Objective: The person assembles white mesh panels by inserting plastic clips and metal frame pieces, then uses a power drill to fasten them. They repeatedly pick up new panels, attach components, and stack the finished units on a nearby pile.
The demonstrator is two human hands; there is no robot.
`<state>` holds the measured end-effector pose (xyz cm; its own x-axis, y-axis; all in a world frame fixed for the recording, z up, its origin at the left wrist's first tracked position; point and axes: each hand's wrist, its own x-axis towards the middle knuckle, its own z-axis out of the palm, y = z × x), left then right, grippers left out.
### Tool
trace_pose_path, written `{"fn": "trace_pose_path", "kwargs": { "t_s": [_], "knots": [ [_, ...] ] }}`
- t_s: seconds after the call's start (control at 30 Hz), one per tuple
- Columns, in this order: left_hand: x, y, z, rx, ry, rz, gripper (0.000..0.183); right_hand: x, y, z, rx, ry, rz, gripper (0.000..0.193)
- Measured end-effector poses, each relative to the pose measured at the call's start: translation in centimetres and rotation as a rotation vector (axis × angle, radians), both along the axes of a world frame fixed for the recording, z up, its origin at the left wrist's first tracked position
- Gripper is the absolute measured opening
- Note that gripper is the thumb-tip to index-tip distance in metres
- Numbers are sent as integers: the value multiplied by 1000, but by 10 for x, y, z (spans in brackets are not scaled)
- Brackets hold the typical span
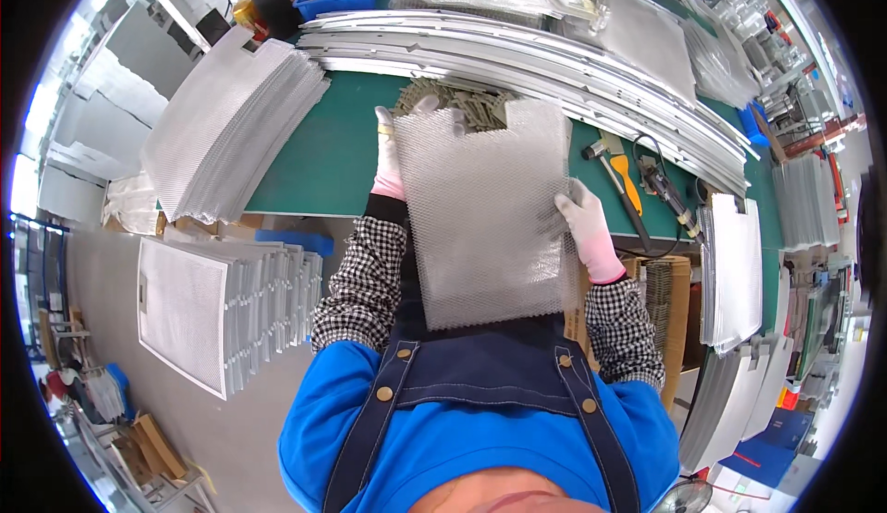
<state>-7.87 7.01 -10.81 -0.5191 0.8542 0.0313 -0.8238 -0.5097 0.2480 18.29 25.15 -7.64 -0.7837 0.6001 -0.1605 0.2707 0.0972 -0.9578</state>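
Observation:
In front of my chest I hold a silver metal mesh sheet (pixel 490 222) with a notch cut in its top edge. My left hand (pixel 389 148), in a white and pink glove, grips its upper left edge, the fingers partly hidden behind the mesh. At the right edge, my gloved right hand (pixel 589 227) pinches the sheet between thumb and fingers. Behind the sheet's top lies a heap of small grey-green parts (pixel 476 107) on the green table (pixel 309 157).
Stacks of mesh sheets stand at left (pixel 231 125) and right (pixel 735 268); framed panels (pixel 185 314) stand below left. Long metal strips (pixel 517 51) cross the table. A hammer (pixel 617 185), an orange-handled scraper (pixel 626 181) and a power screwdriver (pixel 667 194) lie right. A blue bin (pixel 340 0) is at the back.

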Motion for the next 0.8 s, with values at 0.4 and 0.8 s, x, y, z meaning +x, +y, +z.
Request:
{"fn": "trace_pose_path", "kwargs": {
  "t_s": [0.4, 0.8],
  "knots": [
    [-34, -73, 146, -167, 522, 539, 105, -24, -52, 12, -346, 222, 289, 81],
    [61, -43, 78, -292, 781, 81, 88, 84, -39, -79, -195, -76, 47, 36]
  ]
}}
